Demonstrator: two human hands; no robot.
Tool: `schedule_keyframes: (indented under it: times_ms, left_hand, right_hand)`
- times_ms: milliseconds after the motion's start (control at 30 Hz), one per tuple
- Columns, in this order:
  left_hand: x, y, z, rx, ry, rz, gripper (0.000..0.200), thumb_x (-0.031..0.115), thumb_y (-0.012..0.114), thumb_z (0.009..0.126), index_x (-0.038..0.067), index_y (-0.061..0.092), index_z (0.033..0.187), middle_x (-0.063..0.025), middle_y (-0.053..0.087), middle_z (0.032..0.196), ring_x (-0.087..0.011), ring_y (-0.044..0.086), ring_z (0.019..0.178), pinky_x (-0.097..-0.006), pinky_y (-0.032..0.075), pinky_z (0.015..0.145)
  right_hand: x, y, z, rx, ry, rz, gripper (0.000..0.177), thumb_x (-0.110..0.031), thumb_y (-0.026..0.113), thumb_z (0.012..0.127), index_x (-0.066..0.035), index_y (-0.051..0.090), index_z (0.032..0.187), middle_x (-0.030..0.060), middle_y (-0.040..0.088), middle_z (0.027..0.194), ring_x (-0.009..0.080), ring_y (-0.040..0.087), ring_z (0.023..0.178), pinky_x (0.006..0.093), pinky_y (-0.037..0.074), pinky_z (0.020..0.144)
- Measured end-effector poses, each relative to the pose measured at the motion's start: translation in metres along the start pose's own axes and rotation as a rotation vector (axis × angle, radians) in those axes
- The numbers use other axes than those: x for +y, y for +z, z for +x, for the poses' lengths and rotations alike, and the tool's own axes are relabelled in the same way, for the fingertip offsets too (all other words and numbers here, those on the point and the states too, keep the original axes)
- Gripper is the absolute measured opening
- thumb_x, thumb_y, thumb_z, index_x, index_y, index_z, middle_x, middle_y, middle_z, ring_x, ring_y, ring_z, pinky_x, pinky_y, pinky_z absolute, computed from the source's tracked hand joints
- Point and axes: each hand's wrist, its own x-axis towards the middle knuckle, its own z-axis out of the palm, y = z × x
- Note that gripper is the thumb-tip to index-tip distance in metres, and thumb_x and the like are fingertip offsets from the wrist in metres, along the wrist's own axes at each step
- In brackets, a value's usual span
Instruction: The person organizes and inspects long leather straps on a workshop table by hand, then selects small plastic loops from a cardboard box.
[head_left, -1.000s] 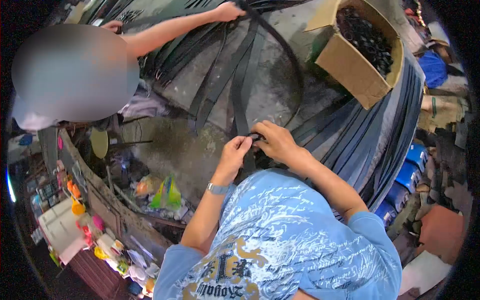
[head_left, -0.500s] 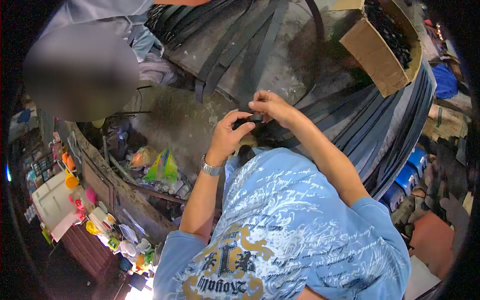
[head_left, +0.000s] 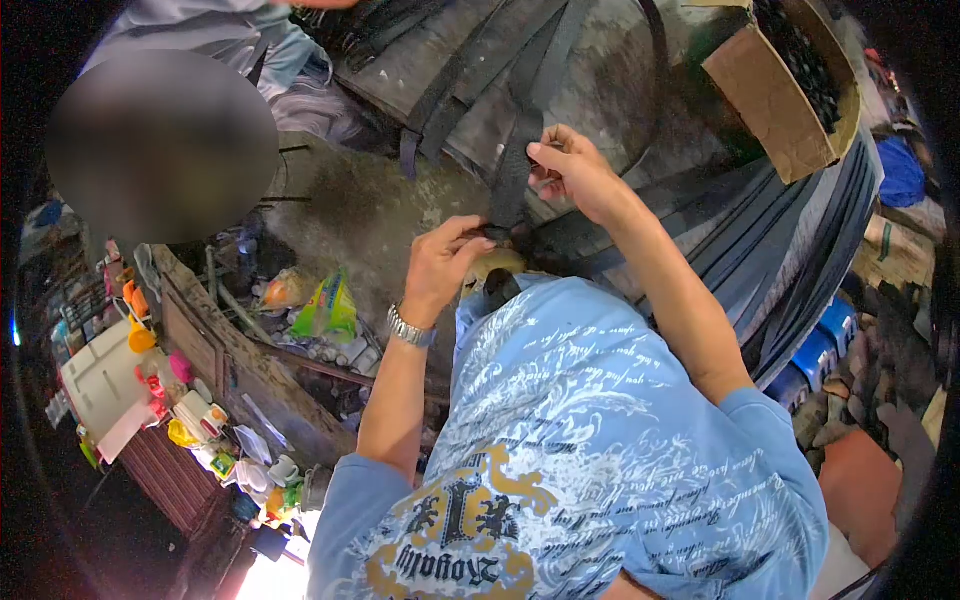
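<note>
A flat black strap [head_left: 513,180] runs up from between my hands toward the work surface. My left hand [head_left: 440,262], with a metal watch on its wrist, is closed on the strap's near end, close to my shirt. Higher up and to the right, my right hand [head_left: 580,178] pinches the strap's edge between thumb and fingers. The end in my left fingers is partly hidden, so its shape does not show clearly.
More black straps [head_left: 740,250] spread over the worn table [head_left: 600,90]. An open cardboard box [head_left: 770,100] holding dark pieces stands at upper right. Another person [head_left: 200,60] is at upper left. Bags and litter [head_left: 330,310] lie below at left; blue containers [head_left: 825,335] are at right.
My hands were close together around a small dark part of the strap. Now they are apart, my right hand further up, with a length of strap showing between them.
</note>
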Motion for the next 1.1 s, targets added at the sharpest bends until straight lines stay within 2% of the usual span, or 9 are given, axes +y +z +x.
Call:
schedule_keyframes:
  times_ms: [167, 367, 467, 667, 767, 1100]
  left_hand:
    - [0.003, 0.016, 0.008, -0.044, -0.071, -0.498, 0.034, 0.002, 0.063, 0.091, -0.006, 0.053, 0.123, -0.0167, 0.067, 0.104, -0.0249, 0.07, 0.092, -0.0311, 0.058, 0.079]
    - [0.01, 0.019, 0.009, -0.05, -0.247, -0.734, 0.043, -0.003, 0.063, 0.089, -0.004, 0.047, 0.129, -0.0182, 0.064, 0.114, -0.0265, 0.069, 0.1, -0.0297, 0.06, 0.078]
    - [0.016, 0.019, 0.006, -0.095, -0.249, -0.85, 0.041, -0.001, 0.065, 0.089, -0.003, 0.051, 0.127, -0.0145, 0.064, 0.113, -0.0233, 0.067, 0.103, -0.0278, 0.058, 0.082]
    - [0.01, 0.024, 0.005, -0.075, -0.311, -0.848, 0.036, 0.004, 0.069, 0.088, -0.001, 0.054, 0.12, -0.0123, 0.065, 0.108, -0.0221, 0.068, 0.101, -0.0281, 0.06, 0.079]
    - [0.008, 0.025, 0.007, -0.085, -0.347, -0.879, 0.036, -0.002, 0.065, 0.09, 0.002, 0.051, 0.122, -0.0157, 0.066, 0.108, -0.0263, 0.069, 0.099, -0.0307, 0.062, 0.078]
    - [0.011, 0.022, 0.014, -0.077, -0.466, -0.749, 0.031, 0.008, 0.067, 0.091, 0.002, 0.052, 0.118, -0.0135, 0.069, 0.102, -0.0221, 0.07, 0.093, -0.0289, 0.061, 0.075]
  right_hand:
    - [0.012, -0.002, 0.003, 0.025, -0.023, -0.035, 0.019, -0.023, 0.066, 0.093, -0.013, 0.05, 0.095, 0.0002, 0.056, 0.084, 0.0123, 0.061, 0.076, 0.0268, 0.051, 0.061]
    - [0.016, 0.006, 0.001, 0.046, -0.074, -0.082, 0.02, -0.024, 0.064, 0.094, -0.011, 0.05, 0.099, 0.0013, 0.058, 0.088, 0.0131, 0.061, 0.075, 0.0281, 0.053, 0.059]
    - [0.022, 0.006, 0.005, 0.04, -0.074, -0.122, 0.019, -0.024, 0.062, 0.095, -0.01, 0.05, 0.099, 0.0019, 0.058, 0.088, 0.013, 0.061, 0.074, 0.0272, 0.052, 0.058]
    - [0.01, 0.005, 0.008, 0.099, -0.101, -0.152, 0.017, -0.022, 0.061, 0.096, -0.01, 0.049, 0.1, 0.0024, 0.059, 0.089, 0.0126, 0.061, 0.075, 0.0272, 0.053, 0.059]
    - [0.008, -0.002, 0.014, 0.061, -0.154, -0.122, 0.017, -0.022, 0.061, 0.096, -0.01, 0.049, 0.1, 0.0021, 0.058, 0.089, 0.0126, 0.06, 0.076, 0.028, 0.054, 0.06]
    - [0.008, 0.006, 0.01, 0.016, -0.061, -0.199, 0.017, -0.021, 0.063, 0.094, -0.01, 0.05, 0.098, 0.0021, 0.059, 0.086, 0.0116, 0.06, 0.076, 0.0276, 0.053, 0.059]
